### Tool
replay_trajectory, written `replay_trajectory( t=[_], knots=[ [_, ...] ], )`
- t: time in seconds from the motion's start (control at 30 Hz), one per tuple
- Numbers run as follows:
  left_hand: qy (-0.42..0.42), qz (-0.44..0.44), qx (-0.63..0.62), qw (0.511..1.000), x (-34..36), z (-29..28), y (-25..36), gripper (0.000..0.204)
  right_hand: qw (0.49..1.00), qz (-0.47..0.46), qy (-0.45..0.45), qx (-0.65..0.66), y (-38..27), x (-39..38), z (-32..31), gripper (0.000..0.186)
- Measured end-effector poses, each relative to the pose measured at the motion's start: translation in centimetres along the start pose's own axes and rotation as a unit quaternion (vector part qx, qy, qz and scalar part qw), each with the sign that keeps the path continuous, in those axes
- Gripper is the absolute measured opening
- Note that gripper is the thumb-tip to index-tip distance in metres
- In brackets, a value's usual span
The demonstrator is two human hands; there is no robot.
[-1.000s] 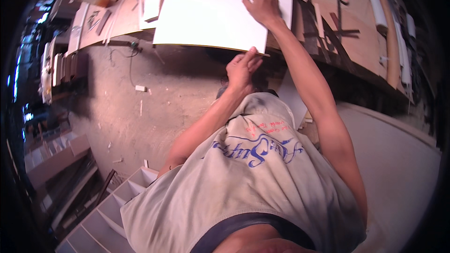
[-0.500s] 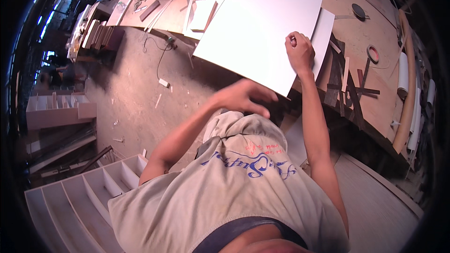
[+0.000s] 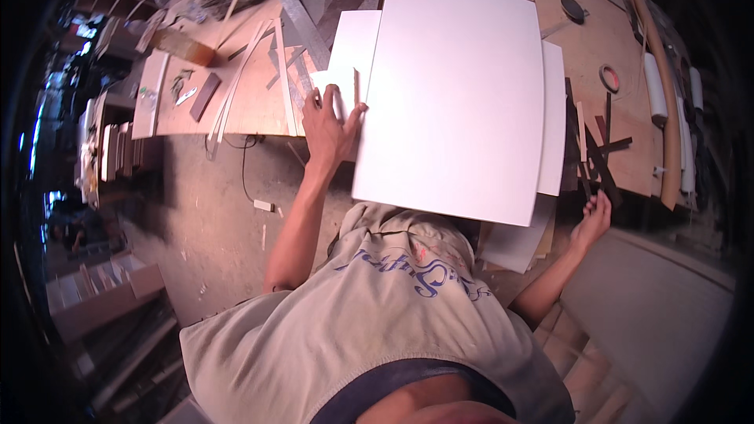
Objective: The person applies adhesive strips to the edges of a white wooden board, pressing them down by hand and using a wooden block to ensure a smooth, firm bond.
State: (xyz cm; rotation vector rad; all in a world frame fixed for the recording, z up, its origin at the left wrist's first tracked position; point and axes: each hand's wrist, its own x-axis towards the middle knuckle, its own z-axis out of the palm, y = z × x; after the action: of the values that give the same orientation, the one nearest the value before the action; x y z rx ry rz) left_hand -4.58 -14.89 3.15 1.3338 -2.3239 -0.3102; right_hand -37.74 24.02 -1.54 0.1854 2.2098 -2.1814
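A large white panel (image 3: 455,102) lies flat on the wooden worktop (image 3: 587,63), its near edge close to the person's shirt (image 3: 393,298). A narrow margin of another white board (image 3: 553,122) shows along its right side. The left grip (image 3: 330,129) is open, fingers spread over a small white piece (image 3: 323,78) with a brown edge, the thumb at the panel's left edge; it is not closed around anything. The right grip (image 3: 594,220) is half curled, well apart from the panel and near the ends of some dark strips (image 3: 601,165); whether it holds anything cannot be told. Farther back on the right sits a tape roll (image 3: 602,77); on the left, a brown block (image 3: 205,97) and an amber bottle (image 3: 188,49).
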Motion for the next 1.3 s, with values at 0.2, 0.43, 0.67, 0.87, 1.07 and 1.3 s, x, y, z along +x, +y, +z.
replay_trajectory(
  t=[0.2, 0.43, 0.67, 0.87, 1.07, 1.3],
  knots=[
    [-0.086, 0.059, -0.027, 0.994, 2.5, -2.3, -1.4, 0.062, 0.985, 0.037, 0.166, 0.041, 0.2, -11.4, -1.5, 0.017],
    [-0.236, 0.035, -0.407, 0.881, 8.7, -5.8, -5.8, 0.063, 0.990, -0.075, 0.089, 0.082, -9.1, -19.1, 9.9, 0.017],
    [-0.607, -0.107, -0.710, 0.341, 7.7, -7.5, -1.7, 0.068, 0.968, -0.131, -0.206, 0.050, -10.7, -30.6, 20.7, 0.058],
    [-0.732, 0.049, -0.481, 0.481, -1.7, -7.1, 0.3, 0.045, 0.900, -0.055, -0.099, 0.422, -6.2, -40.8, 22.7, 0.080],
    [-0.667, 0.530, -0.264, 0.452, 0.0, -4.7, 7.8, 0.018, 0.892, 0.011, 0.127, 0.435, -2.9, -47.2, 15.1, 0.063],
    [-0.254, 0.682, -0.330, 0.601, -1.4, 9.8, 23.8, 0.024, 0.910, 0.090, 0.241, 0.324, 1.7, -45.2, 16.0, 0.049]
  ],
)
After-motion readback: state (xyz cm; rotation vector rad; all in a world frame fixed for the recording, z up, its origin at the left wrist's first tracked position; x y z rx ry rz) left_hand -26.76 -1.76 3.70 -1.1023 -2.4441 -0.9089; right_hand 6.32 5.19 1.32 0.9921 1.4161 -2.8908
